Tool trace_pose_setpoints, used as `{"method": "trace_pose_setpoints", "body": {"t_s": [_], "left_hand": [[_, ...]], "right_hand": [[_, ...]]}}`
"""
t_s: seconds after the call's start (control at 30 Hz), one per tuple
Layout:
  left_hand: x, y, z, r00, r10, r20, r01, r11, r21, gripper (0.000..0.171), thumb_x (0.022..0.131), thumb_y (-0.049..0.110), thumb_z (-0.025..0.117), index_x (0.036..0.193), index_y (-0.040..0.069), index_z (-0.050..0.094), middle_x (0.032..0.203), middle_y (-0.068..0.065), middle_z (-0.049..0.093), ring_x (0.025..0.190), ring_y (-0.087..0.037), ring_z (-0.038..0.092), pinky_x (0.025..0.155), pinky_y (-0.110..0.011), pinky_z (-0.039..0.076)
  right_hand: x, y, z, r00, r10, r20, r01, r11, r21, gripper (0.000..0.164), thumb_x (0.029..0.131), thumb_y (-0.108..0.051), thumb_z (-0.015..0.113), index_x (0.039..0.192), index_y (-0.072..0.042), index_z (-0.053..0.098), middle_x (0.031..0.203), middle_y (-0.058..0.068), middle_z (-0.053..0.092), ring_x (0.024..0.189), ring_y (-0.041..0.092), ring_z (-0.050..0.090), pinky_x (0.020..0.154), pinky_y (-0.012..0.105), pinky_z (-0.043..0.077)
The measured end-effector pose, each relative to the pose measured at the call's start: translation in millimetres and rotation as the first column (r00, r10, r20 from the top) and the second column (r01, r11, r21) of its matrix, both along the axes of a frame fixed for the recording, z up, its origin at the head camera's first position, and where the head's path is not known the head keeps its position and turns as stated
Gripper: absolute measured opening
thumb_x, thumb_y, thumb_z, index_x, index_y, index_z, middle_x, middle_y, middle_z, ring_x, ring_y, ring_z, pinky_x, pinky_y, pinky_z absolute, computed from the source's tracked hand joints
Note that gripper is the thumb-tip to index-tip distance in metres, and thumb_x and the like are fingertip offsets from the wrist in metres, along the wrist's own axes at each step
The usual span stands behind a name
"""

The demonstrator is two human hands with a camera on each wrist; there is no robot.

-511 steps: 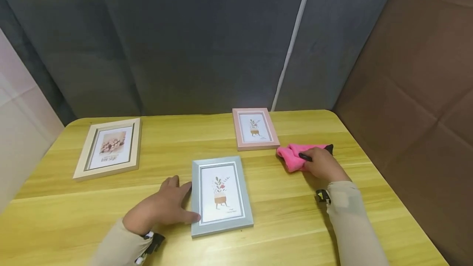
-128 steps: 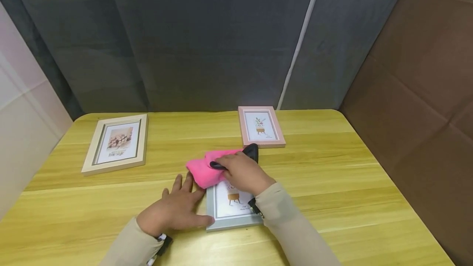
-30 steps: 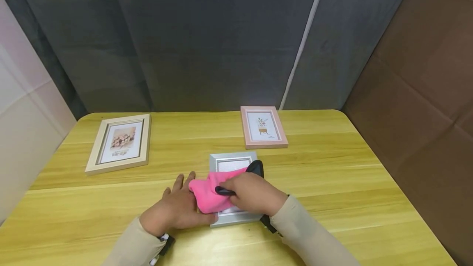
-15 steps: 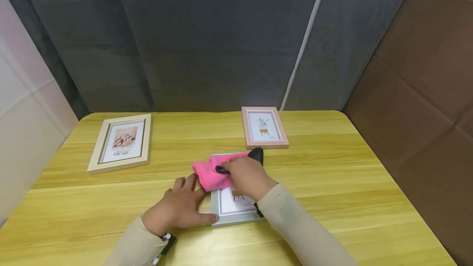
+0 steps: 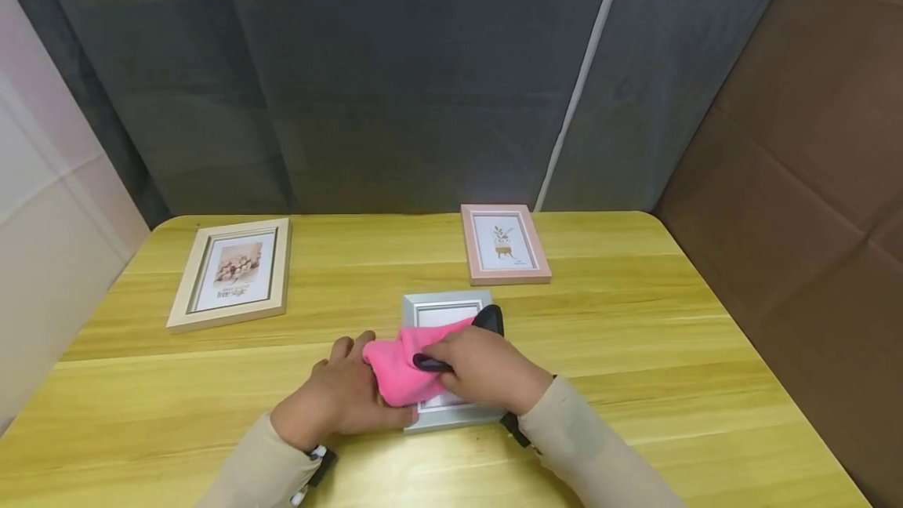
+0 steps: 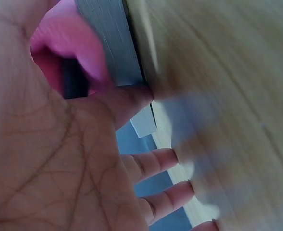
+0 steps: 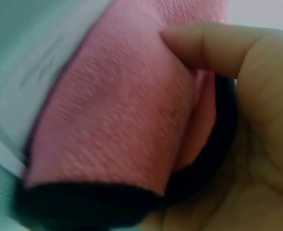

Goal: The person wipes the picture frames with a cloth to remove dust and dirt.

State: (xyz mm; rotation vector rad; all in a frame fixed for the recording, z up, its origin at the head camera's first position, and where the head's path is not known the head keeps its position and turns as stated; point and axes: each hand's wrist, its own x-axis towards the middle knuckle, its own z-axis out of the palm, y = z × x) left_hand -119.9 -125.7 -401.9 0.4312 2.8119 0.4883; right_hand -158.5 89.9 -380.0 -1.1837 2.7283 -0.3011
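Note:
A folded pink cloth (image 5: 402, 371) with black trim lies across the grey-blue picture frame (image 5: 451, 417), covering the middle of its picture. My right hand (image 5: 490, 367) grips the cloth, its thumb and fingers pressed into the folds; the right wrist view shows the thumb over the pink cloth (image 7: 108, 106). At the frame's left side rests my left hand (image 5: 346, 394), fingers spread toward the back and thumb touching the lower left corner. In the left wrist view, the palm of the left hand (image 6: 69, 159) faces the camera, beside the frame's edge (image 6: 112, 43).
A cream picture frame (image 5: 277, 277) lies at the back left of the wooden table (image 5: 353, 257). Behind the grey-blue frame, a pink picture frame (image 5: 504, 277) lies near the back edge. A dark curtain (image 5: 395, 85) hangs behind the table, and a brown sheet (image 5: 797, 202) hangs at the right.
Seventeen seconds ago the cloth was at the right, beside the pink frame. Since then it has been on the grey-blue frame, sliding up and down; in the last half second it came nearer me.

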Motion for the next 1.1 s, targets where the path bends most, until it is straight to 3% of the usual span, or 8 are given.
{"method": "trace_pose_setpoints", "body": {"t_s": [0.13,0.27,0.43,0.53,0.67,0.77,0.97,1.1], "left_hand": [[0.5,-0.8,-1.8,1.000,0.016,-0.015,-0.016,1.000,0.000,0.078,0.065,0.076,0.072,0.116,0.018,0.064,0.135,-0.013,0.042,0.121,-0.041,0.039,0.083,-0.065,0.044],[-0.1,-1.8,-2.7,1.000,-0.002,-0.021,0.002,1.000,-0.004,0.074,0.066,0.075,0.071,0.113,0.019,0.066,0.131,-0.013,0.043,0.118,-0.041,0.041,0.080,-0.065,0.045],[-1.0,-2.9,-2.5,0.999,-0.041,-0.027,0.041,0.999,-0.018,0.090,0.070,0.076,0.066,0.129,0.008,0.064,0.140,-0.017,0.043,0.122,-0.046,0.039,0.081,-0.069,0.043],[-1.3,-3.0,-2.6,0.998,-0.057,-0.026,0.056,0.997,-0.049,0.097,0.073,0.079,0.062,0.144,0.013,0.055,0.148,-0.022,0.036,0.127,-0.050,0.035,0.084,-0.072,0.041],[-1.3,-2.0,-2.5,0.998,-0.056,-0.014,0.055,0.997,-0.060,0.099,0.073,0.081,0.059,0.147,0.016,0.051,0.147,-0.024,0.035,0.129,-0.050,0.034,0.086,-0.072,0.040],[-1.1,-1.6,-2.0,0.998,-0.054,-0.018,0.052,0.997,-0.059,0.097,0.073,0.080,0.060,0.147,0.016,0.052,0.147,-0.023,0.035,0.129,-0.050,0.034,0.087,-0.072,0.040],[0.2,-1.0,-1.3,0.999,-0.036,-0.019,0.035,0.999,-0.037,0.095,0.073,0.079,0.063,0.135,0.007,0.061,0.149,-0.022,0.036,0.129,-0.050,0.034,0.086,-0.073,0.040],[1.3,-0.6,-2.4,1.000,-0.007,-0.019,0.006,1.000,-0.013,0.090,0.070,0.078,0.066,0.125,0.007,0.064,0.144,-0.018,0.040,0.126,-0.046,0.037,0.086,-0.071,0.041]], "right_hand": [[14.0,3.0,2.7,0.998,0.053,-0.017,-0.053,0.999,0.006,0.025,0.090,-0.013,0.070,0.115,-0.015,0.074,0.098,-0.006,0.071,0.089,0.008,0.065,0.085,0.027,0.052],[14.3,0.1,2.5,0.998,0.022,-0.057,-0.020,0.999,0.037,0.023,0.090,-0.014,0.071,0.112,-0.015,0.074,0.097,-0.005,0.070,0.088,0.010,0.065,0.082,0.028,0.052],[-8.4,-9.3,1.0,0.991,-0.108,-0.073,0.114,0.990,0.078,0.032,0.091,-0.017,0.072,0.123,-0.015,0.071,0.106,0.000,0.071,0.097,0.017,0.066,0.087,0.034,0.053],[-27.8,-14.8,-1.3,0.977,-0.209,-0.054,0.212,0.974,0.076,0.039,0.094,-0.018,0.070,0.132,-0.017,0.066,0.118,0.002,0.070,0.106,0.019,0.065,0.095,0.036,0.050],[-43.5,-17.4,-3.5,0.966,-0.257,-0.019,0.258,0.964,0.061,0.036,0.096,-0.018,0.066,0.132,-0.017,0.067,0.123,0.002,0.069,0.109,0.019,0.064,0.098,0.037,0.048],[-43.6,-15.7,-3.3,0.972,-0.236,0.014,0.235,0.970,0.056,0.034,0.097,-0.018,0.066,0.130,-0.017,0.068,0.121,0.000,0.070,0.102,0.017,0.066,0.095,0.036,0.050],[-20.5,-7.4,-0.5,0.994,-0.099,0.044,0.097,0.994,0.043,0.016,0.093,-0.016,0.068,0.107,-0.013,0.073,0.082,-0.005,0.066,0.072,0.012,0.057,0.075,0.031,0.049],[1.5,-1.7,1.9,1.000,0.013,0.011,-0.013,0.999,0.038,0.016,0.090,-0.014,0.070,0.105,-0.013,0.074,0.084,-0.007,0.067,0.076,0.007,0.060,0.077,0.029,0.051]]}}
